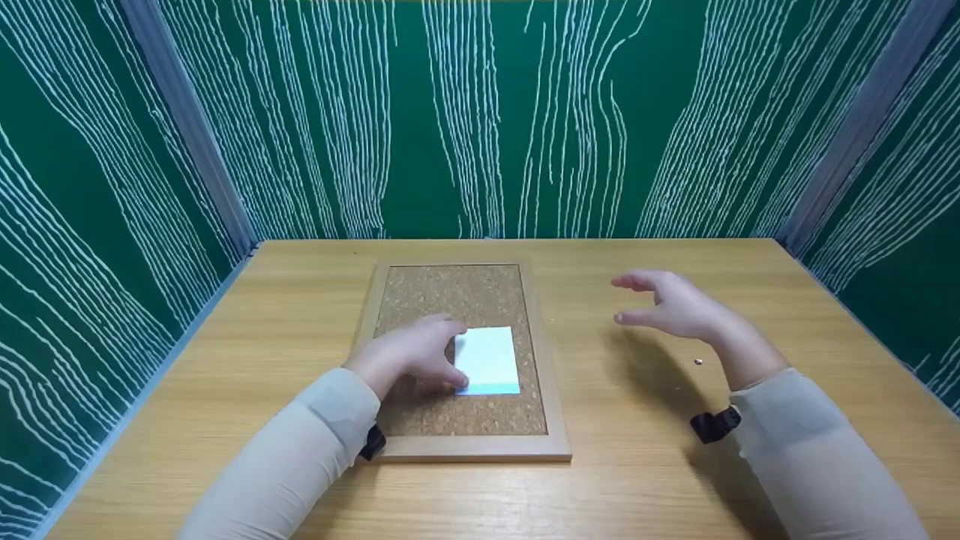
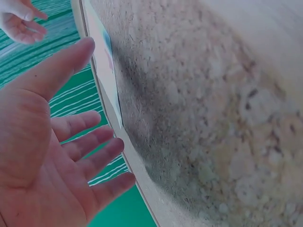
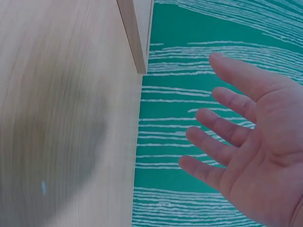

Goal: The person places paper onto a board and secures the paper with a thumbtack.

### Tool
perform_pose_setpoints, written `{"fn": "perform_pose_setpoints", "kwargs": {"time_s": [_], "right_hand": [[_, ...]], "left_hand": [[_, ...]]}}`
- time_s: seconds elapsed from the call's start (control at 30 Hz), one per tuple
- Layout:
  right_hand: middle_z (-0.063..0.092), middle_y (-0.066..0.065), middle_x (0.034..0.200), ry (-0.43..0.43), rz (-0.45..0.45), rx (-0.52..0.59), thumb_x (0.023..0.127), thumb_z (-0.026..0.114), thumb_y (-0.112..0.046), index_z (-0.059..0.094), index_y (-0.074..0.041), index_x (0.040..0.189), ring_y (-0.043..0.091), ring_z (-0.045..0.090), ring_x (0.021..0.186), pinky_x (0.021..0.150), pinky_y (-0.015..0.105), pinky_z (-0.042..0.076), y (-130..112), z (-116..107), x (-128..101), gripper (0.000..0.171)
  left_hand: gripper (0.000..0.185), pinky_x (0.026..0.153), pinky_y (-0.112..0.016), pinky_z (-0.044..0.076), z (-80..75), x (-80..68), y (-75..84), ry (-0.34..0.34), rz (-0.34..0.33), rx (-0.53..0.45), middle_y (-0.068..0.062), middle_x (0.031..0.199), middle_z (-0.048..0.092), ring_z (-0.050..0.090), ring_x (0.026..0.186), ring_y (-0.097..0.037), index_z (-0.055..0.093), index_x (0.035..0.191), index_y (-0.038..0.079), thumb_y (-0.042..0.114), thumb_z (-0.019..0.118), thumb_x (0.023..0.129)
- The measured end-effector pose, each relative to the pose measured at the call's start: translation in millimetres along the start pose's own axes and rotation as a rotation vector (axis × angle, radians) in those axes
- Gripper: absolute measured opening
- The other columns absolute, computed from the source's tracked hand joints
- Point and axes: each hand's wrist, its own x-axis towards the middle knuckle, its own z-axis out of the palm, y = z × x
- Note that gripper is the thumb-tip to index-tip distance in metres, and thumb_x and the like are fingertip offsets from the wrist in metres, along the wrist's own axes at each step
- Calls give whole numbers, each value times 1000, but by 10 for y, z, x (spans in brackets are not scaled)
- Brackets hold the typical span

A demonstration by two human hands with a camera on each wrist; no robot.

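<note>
The white card (image 1: pixel 488 360) lies flat on the cork board (image 1: pixel 461 300), toward the lower middle of the cork, and the board sits in its pale wooden frame on the bench (image 1: pixel 645 465), about centred in front of you. In the head view your left hand (image 1: pixel 411 354) rests over the card's left edge with the fingers laid loosely on cork and paper, gripping nothing; your right hand (image 1: pixel 671 304) hovers above the bare bench to the right of the frame, fingers spread and relaxed, holding nothing. A small pale object, perhaps a pin (image 1: pixel 698 361), lies on the bench just beside your right wrist, too small to tell for certain. From the left wrist view your left hand (image 2: pixel 57 156) shows an open palm with straight fingers, the card's edge (image 2: pixel 106 71) just beyond the fingertips and the cork grain filling the rest of the view; your other hand shows in the top corner. From the right wrist view your right hand (image 3: pixel 246 142) is likewise open, with only bench wood and the corner of the frame (image 3: pixel 132 35) near it. By my judgement you are at the step of steadying the card in place on the cork. The next move likely calls for keeping the left fingers pressing lightly so that the card does not slide, and bringing the right hand in with care.
</note>
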Motion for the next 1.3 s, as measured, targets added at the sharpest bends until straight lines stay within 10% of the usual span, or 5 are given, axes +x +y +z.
{"fn": "perform_pose_setpoints", "kwargs": {"time_s": [0.57, 1.3], "right_hand": [[50, 24, 147, 6, 43, -63, 95, 73, -37, 49, -3, 147, 45, 42, 136, 108, 68, 31, 237, -252, -258, 66], [66, 25, 117, -91, 157, -155, 94, 74, -25, 61, 8, 129, 41, 61, 108, 92, 60, 49, 725, -369, -483, 50]], "left_hand": [[61, 91, -42, 47, 27, -4, -1, -50, 25, 18, -1, 122, 59, 53, 105, -23, 66, 131, 15, 45, 84, 81], [46, 81, -42, 47, 7, -7, 44, -55, -20, -44, -1, 105, 60, 56, 94, -24, 67, 112, 14, 37, 88, 78]]}}
